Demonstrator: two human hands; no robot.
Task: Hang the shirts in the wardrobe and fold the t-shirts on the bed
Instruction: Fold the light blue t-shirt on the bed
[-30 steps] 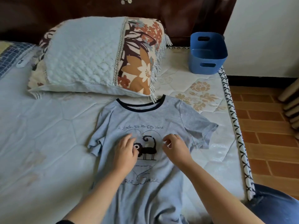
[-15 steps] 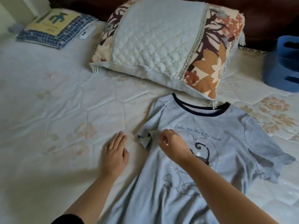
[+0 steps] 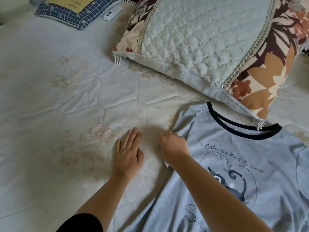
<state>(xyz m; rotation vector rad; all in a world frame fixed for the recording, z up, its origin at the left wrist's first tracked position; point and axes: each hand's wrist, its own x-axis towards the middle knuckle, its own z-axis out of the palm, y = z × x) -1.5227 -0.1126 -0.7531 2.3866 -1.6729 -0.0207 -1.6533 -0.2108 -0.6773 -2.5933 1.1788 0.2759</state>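
Head view: we're spreading the grey t-shirt [image 3: 234, 164] on the bed [image 3: 66, 97], right hand [image 3: 173, 148] pinching its sleeve, left hand [image 3: 127, 156] flat alongside; next, folding that sleeve inward.

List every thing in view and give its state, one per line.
T-shirt: spread face up, unfolded, collar touching pillow.
Left hand: flat on the mattress, empty.
Right hand: at the shirt's sleeve edge; grip unclear.
Pillow: lying on the mattress.
Small cushion: lying flat, far corner.
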